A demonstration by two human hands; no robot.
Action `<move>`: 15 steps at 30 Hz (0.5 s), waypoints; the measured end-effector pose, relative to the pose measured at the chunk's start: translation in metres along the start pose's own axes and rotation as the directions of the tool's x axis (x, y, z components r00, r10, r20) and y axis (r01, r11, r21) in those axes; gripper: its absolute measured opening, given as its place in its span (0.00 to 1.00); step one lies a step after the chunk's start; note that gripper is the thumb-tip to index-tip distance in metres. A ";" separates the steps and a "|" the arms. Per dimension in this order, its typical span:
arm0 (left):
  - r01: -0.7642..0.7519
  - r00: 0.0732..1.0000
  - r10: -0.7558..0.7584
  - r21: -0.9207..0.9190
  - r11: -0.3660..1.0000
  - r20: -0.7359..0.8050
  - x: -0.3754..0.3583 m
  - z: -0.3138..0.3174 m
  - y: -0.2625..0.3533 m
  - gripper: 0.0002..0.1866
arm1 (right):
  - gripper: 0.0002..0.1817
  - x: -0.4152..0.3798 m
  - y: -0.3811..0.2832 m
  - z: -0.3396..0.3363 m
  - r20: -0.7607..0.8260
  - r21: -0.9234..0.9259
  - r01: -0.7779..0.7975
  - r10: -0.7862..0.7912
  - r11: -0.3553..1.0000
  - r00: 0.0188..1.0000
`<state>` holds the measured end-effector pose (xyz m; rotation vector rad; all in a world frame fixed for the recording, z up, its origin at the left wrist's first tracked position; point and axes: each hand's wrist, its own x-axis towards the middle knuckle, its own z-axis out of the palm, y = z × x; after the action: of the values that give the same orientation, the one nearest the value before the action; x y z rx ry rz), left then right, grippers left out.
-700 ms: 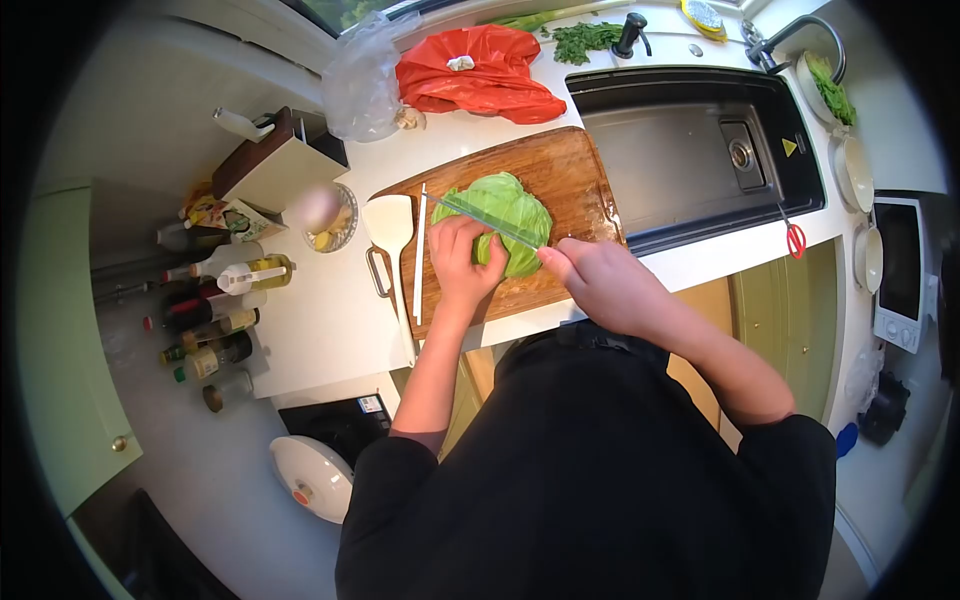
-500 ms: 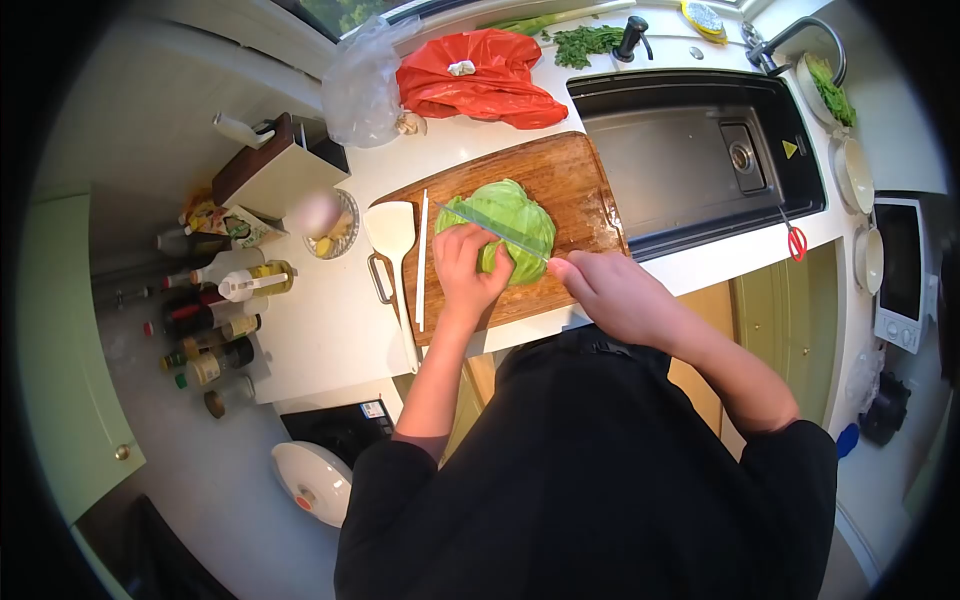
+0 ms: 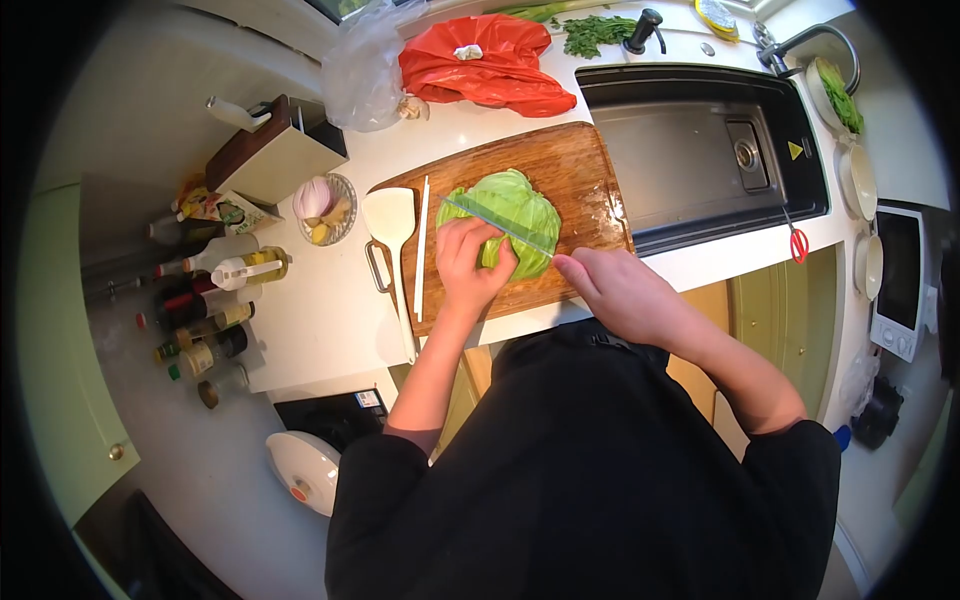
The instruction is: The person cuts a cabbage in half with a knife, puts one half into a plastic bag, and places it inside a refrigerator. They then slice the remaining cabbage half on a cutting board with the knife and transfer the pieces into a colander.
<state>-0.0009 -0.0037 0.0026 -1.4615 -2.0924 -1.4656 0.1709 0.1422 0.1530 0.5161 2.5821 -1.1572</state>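
Observation:
A green cabbage rests on the wooden cutting board. My left hand presses on its near left side, fingers bent and gripping it. My right hand is closed round the handle of a knife, whose blade lies slantwise across the cabbage, just beyond my left fingers. How deep the blade sits in the leaves I cannot tell. Left of the cabbage, a pair of white chopsticks and a white spatula lie along the board's left edge.
The black sink adjoins the board on the right, with red scissors at its near rim. Behind are a red bag and a clear bag. A knife block, a glass bowl and several bottles stand left.
The view has shifted slightly, moving the counter things a little within it. Both hands keep their holds, and the knife remains across the cabbage with little visible movement.

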 end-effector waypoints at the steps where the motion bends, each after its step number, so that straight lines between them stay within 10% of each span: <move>1: 0.000 1.000 0.000 -0.001 1.000 0.003 -0.001 0.000 -0.001 0.11 | 0.19 0.000 0.000 0.001 -0.008 -0.004 0.005 -0.005 1.000 1.000; 15: -0.009 1.000 0.010 -0.025 1.000 0.015 0.001 -0.004 -0.003 0.11 | 0.28 0.008 0.000 0.017 -0.046 0.028 -0.125 0.126 0.992 0.991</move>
<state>-0.0054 -0.0064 0.0037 -1.4944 -2.0806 -1.4866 0.1652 0.1307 0.1392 0.7090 2.5363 -1.1489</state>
